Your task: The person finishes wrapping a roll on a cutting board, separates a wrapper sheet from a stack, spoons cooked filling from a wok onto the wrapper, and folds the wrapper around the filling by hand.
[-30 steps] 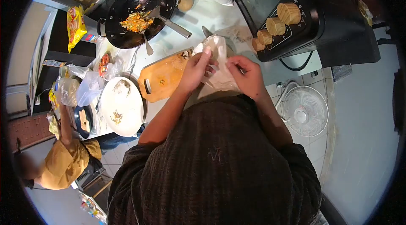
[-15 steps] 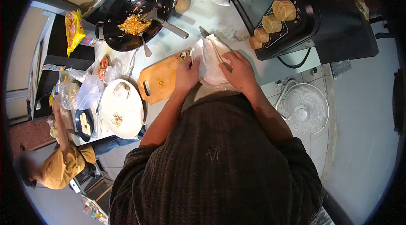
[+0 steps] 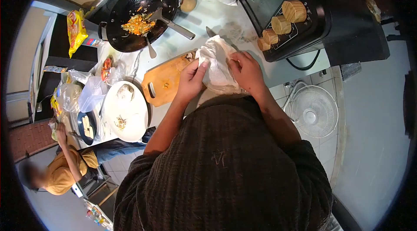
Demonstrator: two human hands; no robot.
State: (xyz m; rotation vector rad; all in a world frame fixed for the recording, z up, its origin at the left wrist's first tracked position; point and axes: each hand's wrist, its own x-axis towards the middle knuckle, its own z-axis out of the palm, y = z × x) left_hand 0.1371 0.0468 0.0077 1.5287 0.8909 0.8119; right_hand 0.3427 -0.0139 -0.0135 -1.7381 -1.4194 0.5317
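A thin white sheet [image 3: 217, 63], soft and wrinkled, is held up in front of my body over the counter's near edge. My left hand [image 3: 191, 79] pinches its left side between thumb and fingers. My right hand [image 3: 247, 72] pinches the right side, fingers bent. What the sheet is made of I cannot tell. Beside my left hand lies an orange-brown cutting board [image 3: 167, 74] with small dark scraps at its far end. Just beyond the sheet, a knife [image 3: 210, 32] shows its blade tip; the rest of it is hidden.
A black wok [image 3: 126, 11] holds shredded orange food and two utensils. Left of the board stands a white oval plate [image 3: 126, 118] with scraps. A black oven [image 3: 317, 18] with wooden knobs is at the right. Another person in a yellow shirt [image 3: 63, 174] is at the lower left.
The sheet was spread flatter half a second ago and is now more bunched between my hands. My right fingers have closed on its edge. The other person's arm has moved lower.
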